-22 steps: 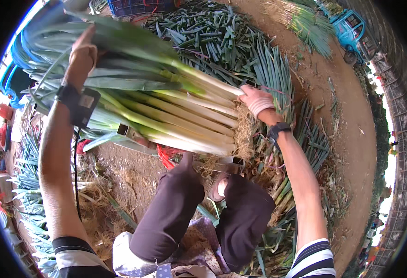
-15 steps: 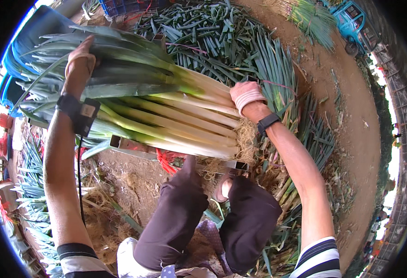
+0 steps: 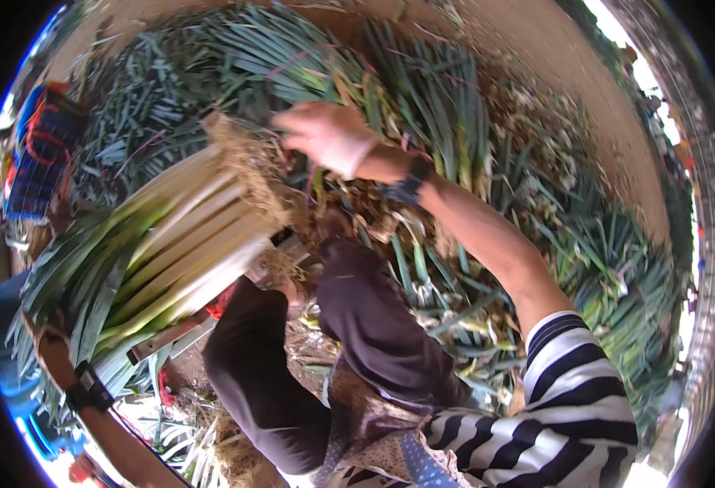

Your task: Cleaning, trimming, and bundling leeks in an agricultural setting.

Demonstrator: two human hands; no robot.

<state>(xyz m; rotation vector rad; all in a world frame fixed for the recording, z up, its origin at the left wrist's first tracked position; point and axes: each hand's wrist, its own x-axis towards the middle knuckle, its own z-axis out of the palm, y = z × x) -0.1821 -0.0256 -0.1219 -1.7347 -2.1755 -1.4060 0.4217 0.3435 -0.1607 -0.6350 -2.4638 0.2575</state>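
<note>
A thick row of leeks (image 3: pixel 186 220) lies on a low metal rack (image 3: pixel 180 335), white stalks slanting up to the right and root tufts (image 3: pixel 251 171) at that end. At the leafy lower-left end, my left hand (image 3: pixel 51 342) is against the dark green leaves (image 3: pixel 101 281). One finger shows stretched out; the others are partly hidden. My right hand (image 3: pixel 325 134) is in the air just right of the roots, blurred, with its fingers apart and nothing in them.
Tied bundles of leeks (image 3: pixel 300 69) lie beyond the rack. More leeks and dry scraps (image 3: pixel 430 276) cover the ground to the right. A blue crate (image 3: pixel 44 154) stands at the far left. Bare earth (image 3: pixel 528 32) stretches along the far side. My knees are close to the rack.
My right hand has come off the white stalks by the roots. My view has turned to the right, so the rack and leeks appear farther left. My left hand stays by the leaves.
</note>
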